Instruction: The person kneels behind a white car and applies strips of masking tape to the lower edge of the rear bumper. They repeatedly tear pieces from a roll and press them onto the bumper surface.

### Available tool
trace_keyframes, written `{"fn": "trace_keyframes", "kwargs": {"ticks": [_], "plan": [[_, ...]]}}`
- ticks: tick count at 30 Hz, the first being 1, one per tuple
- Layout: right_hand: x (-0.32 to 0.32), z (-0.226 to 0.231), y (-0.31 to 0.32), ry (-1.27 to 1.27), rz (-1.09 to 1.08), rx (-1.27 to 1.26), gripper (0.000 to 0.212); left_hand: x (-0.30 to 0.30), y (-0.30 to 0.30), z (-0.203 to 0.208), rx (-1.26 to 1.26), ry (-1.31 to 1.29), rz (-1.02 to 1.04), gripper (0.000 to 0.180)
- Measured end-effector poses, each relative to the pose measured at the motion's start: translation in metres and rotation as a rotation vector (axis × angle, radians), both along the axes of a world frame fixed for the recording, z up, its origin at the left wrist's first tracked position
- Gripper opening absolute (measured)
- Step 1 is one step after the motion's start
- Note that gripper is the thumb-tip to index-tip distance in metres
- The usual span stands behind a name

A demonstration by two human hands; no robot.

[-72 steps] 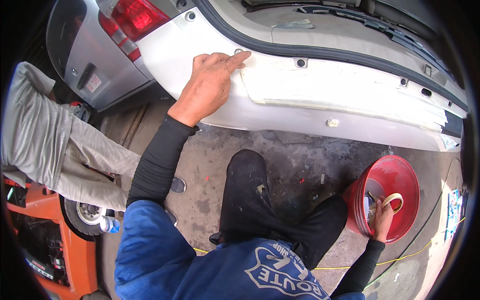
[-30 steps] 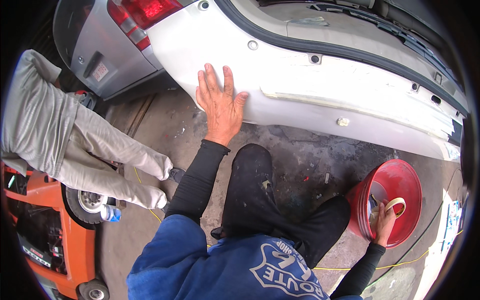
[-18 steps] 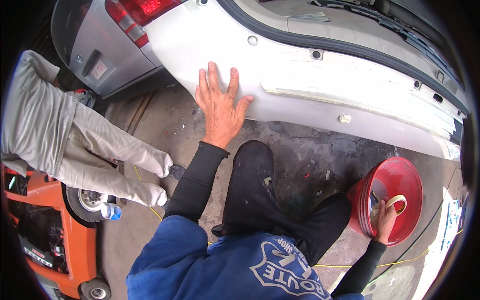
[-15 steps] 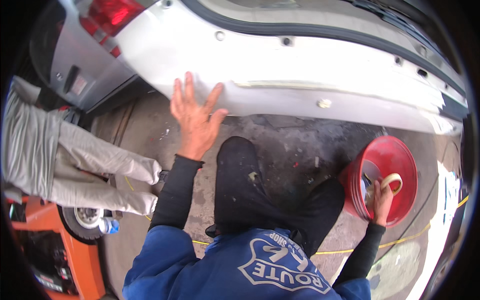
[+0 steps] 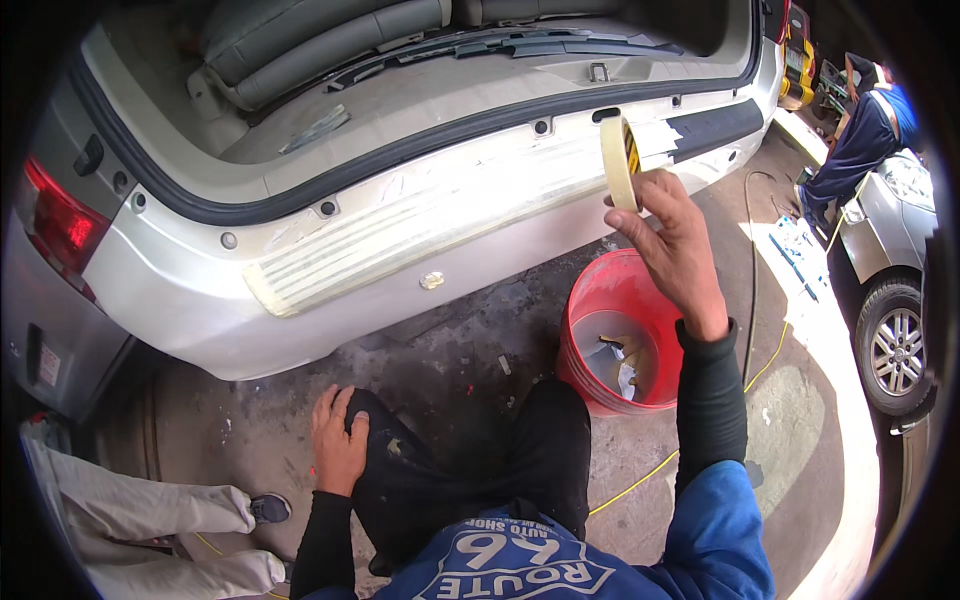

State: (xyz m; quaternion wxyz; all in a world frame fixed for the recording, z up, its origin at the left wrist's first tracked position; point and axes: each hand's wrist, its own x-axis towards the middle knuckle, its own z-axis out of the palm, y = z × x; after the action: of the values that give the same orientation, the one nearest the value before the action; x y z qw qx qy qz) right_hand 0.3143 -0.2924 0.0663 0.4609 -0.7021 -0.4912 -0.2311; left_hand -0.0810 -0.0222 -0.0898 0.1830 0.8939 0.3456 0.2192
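My right hand point(image 5: 668, 235) is raised and pinches a roll of masking tape point(image 5: 616, 165) upright in front of the white rear bumper point(image 5: 190, 315). Pale tape strips point(image 5: 300, 280) run lengthwise over the bumper's top ledge, and a black strip point(image 5: 715, 130) shows bare beyond them. Low on the bumper is a small cream patch point(image 5: 432, 281). Resting on my black-trousered left knee is my left hand point(image 5: 340, 445), fingers stretched, holding nothing. Beneath my right forearm stands a red bucket point(image 5: 650, 290) with cloudy liquid and scraps inside.
Above the bumper the car's cargo area point(image 5: 390, 130) lies open. Someone in grey trousers point(image 5: 150, 500) stands close on my left. At far right another person point(image 5: 870, 130) bends near a silver car point(image 5: 890, 210). A yellow cord point(image 5: 640, 480) crosses the floor.
My right hand has lifted the masking tape from over the bucket up to the bumper. My left hand has come off the bumper down to my knee. The view has swung right.
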Motion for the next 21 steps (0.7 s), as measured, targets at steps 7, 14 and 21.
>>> {"fn": "trace_keyframes", "kwargs": {"ticks": [7,14,21], "plan": [[0.064,0.088,0.163,-0.339,-0.161,0.049,0.027,0.01,0.003,-0.009,0.049,-0.109,0.013,0.039],[0.067,0.084,0.21,-0.107,-0.143,-0.23,0.036,0.007,0.007,-0.006,0.0,-0.127,0.02,0.038],[0.082,0.096,0.22,-0.188,-0.169,-0.51,0.037,0.009,0.006,-0.005,0.066,-0.122,-0.001,0.039]]}}
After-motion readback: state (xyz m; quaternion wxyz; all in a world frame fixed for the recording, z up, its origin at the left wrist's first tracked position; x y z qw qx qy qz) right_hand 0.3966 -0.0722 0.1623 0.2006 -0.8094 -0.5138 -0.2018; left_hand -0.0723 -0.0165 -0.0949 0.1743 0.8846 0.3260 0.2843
